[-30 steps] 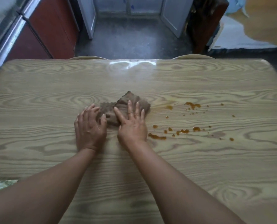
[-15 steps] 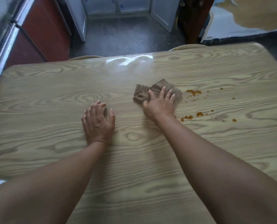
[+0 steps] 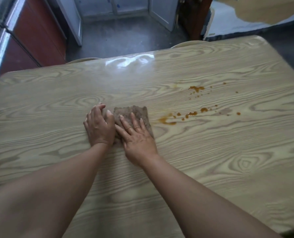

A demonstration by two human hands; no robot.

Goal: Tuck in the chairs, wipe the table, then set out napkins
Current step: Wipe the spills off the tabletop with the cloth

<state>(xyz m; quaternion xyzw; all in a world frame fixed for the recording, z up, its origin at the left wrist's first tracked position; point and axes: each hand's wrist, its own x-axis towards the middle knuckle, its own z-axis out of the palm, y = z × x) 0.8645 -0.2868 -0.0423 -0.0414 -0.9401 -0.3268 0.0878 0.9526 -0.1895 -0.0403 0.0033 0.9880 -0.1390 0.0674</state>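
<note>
Cloth (image 3: 140,113) has slid back against the flat left hand (image 3: 100,127), right hand (image 3: 137,140) pressing it, fingers (image 3: 125,123) spread.

No readable text, label or number anywhere.

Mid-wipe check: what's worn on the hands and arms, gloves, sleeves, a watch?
Nothing covers them. The left hand and right hand are gloveless, both forearms are bare to the frame's edge with no sleeve in view, and neither wrist shows a watch or bracelet. Faint lines cross two right-hand fingers; possibly rings, too blurred to tell.
</note>
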